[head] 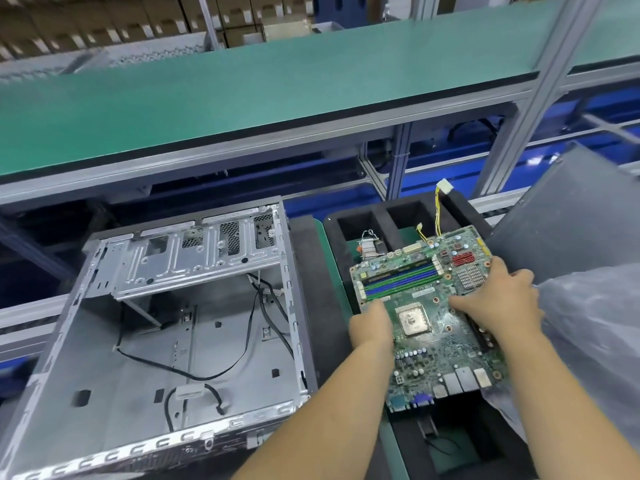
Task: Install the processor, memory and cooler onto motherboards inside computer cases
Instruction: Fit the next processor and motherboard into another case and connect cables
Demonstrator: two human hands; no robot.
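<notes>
over foam tray (367, 216): both hands grip motherboard (426, 306); no legible txt.

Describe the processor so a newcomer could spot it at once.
Start at the open metal computer case on the left, then look right to the green motherboard that both hands hold over black foam. The processor is the square silver plate at the board's centre, between the hands; nothing else on the board is that large, flat and shiny.

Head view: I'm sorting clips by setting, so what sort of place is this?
Probably a computer assembly line: an open metal case beside a black foam tray, a motherboard held in both hands, and a green-topped aluminium-framed shelf above.
</notes>
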